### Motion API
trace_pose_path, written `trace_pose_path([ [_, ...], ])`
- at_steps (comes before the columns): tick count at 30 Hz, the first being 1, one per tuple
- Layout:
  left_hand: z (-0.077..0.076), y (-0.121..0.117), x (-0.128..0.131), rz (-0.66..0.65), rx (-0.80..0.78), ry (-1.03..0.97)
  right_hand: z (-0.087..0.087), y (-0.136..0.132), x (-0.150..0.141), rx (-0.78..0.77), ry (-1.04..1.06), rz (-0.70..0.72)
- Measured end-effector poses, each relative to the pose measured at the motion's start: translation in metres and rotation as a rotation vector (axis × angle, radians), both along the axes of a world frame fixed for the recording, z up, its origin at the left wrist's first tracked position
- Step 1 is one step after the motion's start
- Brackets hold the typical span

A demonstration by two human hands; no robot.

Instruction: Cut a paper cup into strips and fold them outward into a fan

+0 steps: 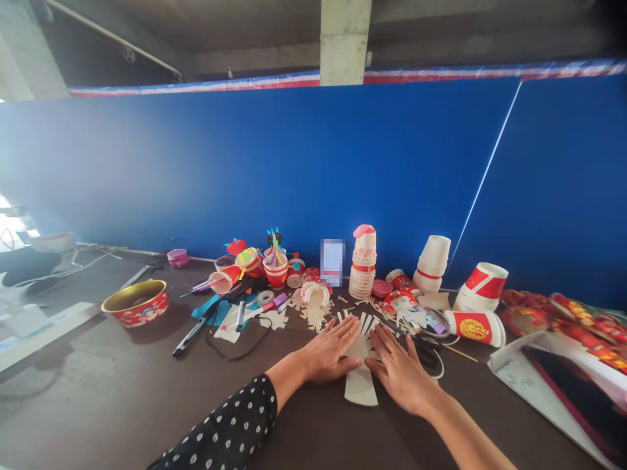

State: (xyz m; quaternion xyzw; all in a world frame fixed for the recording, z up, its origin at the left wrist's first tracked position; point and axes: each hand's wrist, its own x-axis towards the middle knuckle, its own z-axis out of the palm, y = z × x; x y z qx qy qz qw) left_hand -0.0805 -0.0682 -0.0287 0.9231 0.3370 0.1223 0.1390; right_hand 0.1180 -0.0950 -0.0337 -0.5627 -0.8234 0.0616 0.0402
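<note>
Both hands, the left hand (333,349) and the right hand (399,369), lie flat on the dark counter (98,398), fingers spread, and each grip stands open, clamped on nothing. Between them, a cream paper piece cut into narrow strips (360,385) lies directly under the inner fingers, its uncut tail toward the person and its strips fanning away. Flat palms and spread fingers spread the pressure evenly, which suits thin, slit paper better than a pinch would, and the two hands sit close on either side of the strips. Black-handled scissors (426,352) lie just beyond the right hand, a cut paper-cup figure (315,301) lies just beyond the left, and a tall stack of paper cups (362,264) stands farther back.
</note>
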Motion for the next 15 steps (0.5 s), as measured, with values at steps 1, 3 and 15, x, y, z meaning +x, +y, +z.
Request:
trace_pose_path([
  [1,0.001,0.001,-0.001,0.015,0.025,-0.025,0.003,0.0,0.002,0.024,0.01,0.005],
  [3,-0.001,0.004,-0.002,0.037,0.091,-0.085,0.008,0.0,0.006,0.057,0.026,0.038],
  [15,-0.011,0.013,-0.011,-0.099,0.167,-0.225,0.019,0.0,0.004,0.196,0.15,0.233],
])
